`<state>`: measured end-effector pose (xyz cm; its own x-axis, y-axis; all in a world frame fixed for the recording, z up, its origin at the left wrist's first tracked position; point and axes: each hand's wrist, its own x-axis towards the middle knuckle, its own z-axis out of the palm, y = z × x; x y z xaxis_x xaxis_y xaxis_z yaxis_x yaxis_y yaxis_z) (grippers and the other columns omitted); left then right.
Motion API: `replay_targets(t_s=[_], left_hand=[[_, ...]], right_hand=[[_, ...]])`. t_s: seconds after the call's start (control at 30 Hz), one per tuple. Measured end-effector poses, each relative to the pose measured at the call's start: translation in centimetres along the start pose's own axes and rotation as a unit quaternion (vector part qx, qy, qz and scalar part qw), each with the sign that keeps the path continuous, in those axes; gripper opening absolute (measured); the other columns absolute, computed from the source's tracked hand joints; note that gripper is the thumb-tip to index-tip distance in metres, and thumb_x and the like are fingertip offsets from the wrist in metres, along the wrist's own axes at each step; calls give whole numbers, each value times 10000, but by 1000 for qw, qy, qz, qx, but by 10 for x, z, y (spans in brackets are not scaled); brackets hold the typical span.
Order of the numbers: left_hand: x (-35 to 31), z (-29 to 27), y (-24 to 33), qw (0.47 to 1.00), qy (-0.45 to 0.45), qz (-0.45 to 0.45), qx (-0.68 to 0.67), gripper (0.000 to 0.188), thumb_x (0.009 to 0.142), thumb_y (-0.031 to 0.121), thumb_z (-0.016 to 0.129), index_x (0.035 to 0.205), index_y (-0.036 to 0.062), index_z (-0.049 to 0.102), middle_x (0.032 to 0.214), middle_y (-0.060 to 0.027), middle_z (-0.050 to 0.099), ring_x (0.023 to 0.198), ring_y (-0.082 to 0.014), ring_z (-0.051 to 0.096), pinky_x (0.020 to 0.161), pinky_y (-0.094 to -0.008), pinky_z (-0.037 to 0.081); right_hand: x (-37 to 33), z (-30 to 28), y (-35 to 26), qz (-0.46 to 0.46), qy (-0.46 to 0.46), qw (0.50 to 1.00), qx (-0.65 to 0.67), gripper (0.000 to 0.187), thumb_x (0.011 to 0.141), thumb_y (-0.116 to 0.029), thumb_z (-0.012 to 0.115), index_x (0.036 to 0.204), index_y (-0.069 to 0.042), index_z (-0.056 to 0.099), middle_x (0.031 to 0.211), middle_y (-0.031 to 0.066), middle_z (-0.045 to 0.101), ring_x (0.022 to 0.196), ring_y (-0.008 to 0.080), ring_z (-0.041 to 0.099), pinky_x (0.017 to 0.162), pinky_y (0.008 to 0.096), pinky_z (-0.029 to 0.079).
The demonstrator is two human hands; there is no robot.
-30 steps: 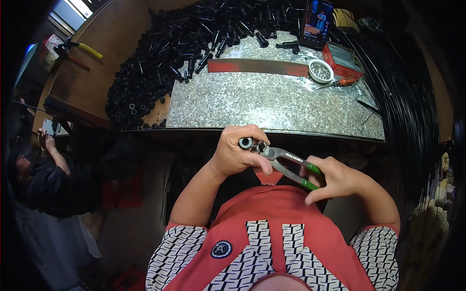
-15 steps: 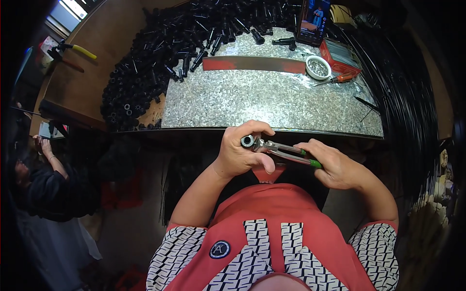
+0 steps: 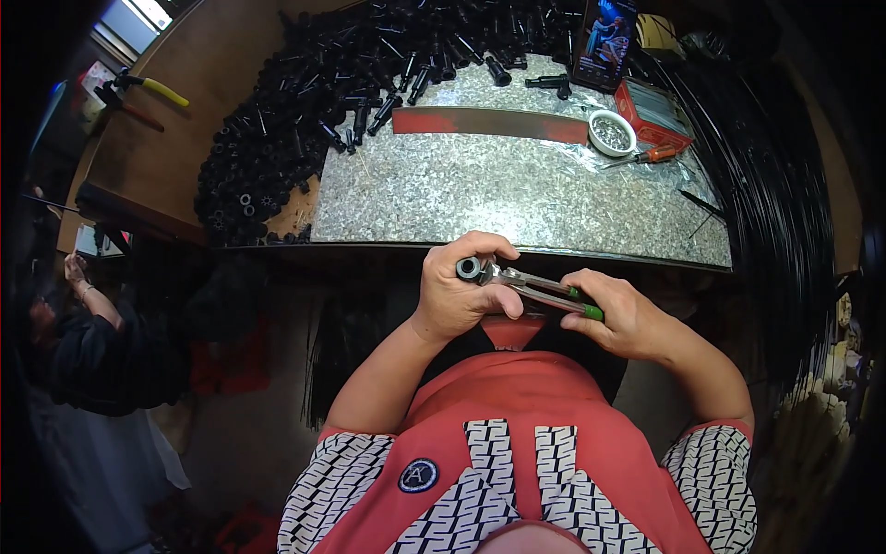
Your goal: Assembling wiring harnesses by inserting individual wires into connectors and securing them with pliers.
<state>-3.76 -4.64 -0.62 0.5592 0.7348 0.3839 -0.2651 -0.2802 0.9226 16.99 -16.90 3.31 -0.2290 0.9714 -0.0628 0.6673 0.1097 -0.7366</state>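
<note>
My left hand [image 3: 441, 300] is curled round a black tubular part [image 3: 469, 268], whose round open end faces up between thumb and forefinger. Most of that part is hidden in the palm. Silver pliers [image 3: 540, 283] with green handle ends have their jaws against the part, beside my left thumb. Their handles point right, into my right hand [image 3: 626, 316], which is closed round the ends with the thumb along the lower handle. Both hands are just in front of the table's near edge, above my lap.
Black tubular parts [image 3: 305, 102] are heaped at the table's back left. On the stone slab [image 3: 480, 185] lie a long flat strip [image 3: 489, 123], a white bowl [image 3: 611, 134] of small metal pieces and a screwdriver [image 3: 657, 153]. Black rods [image 3: 748, 157] fill the right. A co-worker [image 3: 101, 342] is at far left.
My right hand has shifted slightly on the handles, and its thumb now shows along the lower one. The left hand keeps its hold on the tubular part.
</note>
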Motion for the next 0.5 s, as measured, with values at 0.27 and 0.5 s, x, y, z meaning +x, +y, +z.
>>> replay_targets(t_s=[0.27, 0.5], left_hand=[[-2, 1, 0, 999, 15, 4, 41, 576, 545, 355, 859, 959, 27, 630, 763, 21, 551, 662, -46, 473, 602, -188, 396], [-1, 4, -4, 997, 44, 21, 52, 595, 596, 291, 888, 1056, 50, 597, 578, 46, 381, 534, -30, 343, 497, -186, 314]], right_hand=[[2, 4, 12, -59, 71, 992, -81, 352, 782, -100, 726, 1055, -9, 523, 906, 181, 589, 789, 395, 605, 651, 401, 486], [5, -7, 13, -88, 172, 957, -215, 249, 817, -96, 676, 1000, -32, 520, 820, 159, 559, 705, 355, 594, 591, 407, 464]])
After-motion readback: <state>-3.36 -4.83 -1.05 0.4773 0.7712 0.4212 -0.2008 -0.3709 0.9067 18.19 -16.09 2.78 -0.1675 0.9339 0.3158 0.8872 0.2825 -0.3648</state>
